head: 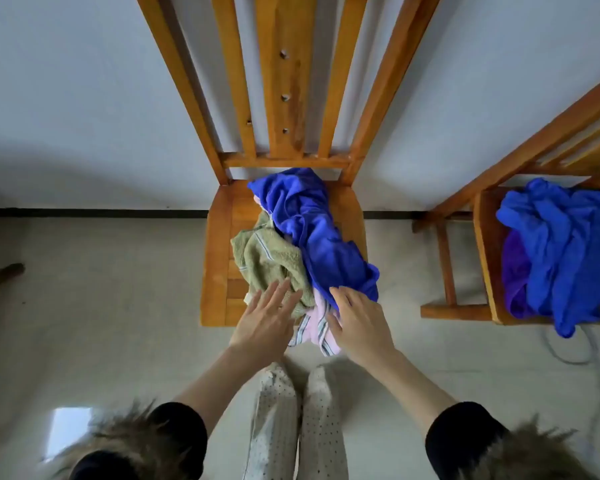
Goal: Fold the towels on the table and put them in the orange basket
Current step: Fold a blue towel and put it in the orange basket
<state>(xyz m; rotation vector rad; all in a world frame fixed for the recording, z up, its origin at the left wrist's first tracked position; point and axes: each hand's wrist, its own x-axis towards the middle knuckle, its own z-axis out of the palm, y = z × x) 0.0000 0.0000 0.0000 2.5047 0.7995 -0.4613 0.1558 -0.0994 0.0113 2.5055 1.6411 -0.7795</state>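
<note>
Three crumpled towels sat heaped on the seat of the near wooden chair point(219, 244); no bench and no orange basket showed in view. The blue towel point(312, 230) lay on top, its long axis running from the chair back toward the front right corner, its near end drooping just past the seat edge. The green towel point(267, 261) was bunched on the left of the pile, and the pink striped towel point(314, 323) hung off the front edge, lowest in the heap.

Left hand point(265, 320) was spread flat, fingers point(278, 292) released, tips touching the near edge of the green towel, grasping nothing. Right hand point(357, 323) was also open, fingers point(340, 296) loose, resting against the blue towel's near end and over the pink one; no pinch was visible, though the palm side was hidden.

Key relation: all towels lay directly ahead of both hands, within reach. Right hand was nearer the blue towel, left nearer the green. Judging by this, nothing was folded yet, and the likely next step was picking one towel off the heap. Since the blue one overlapped the others, lifting it first probably avoided dragging the pile.

A second chair point(482, 258) to the right held more blue cloth point(561, 251), well apart from both hands.
</note>
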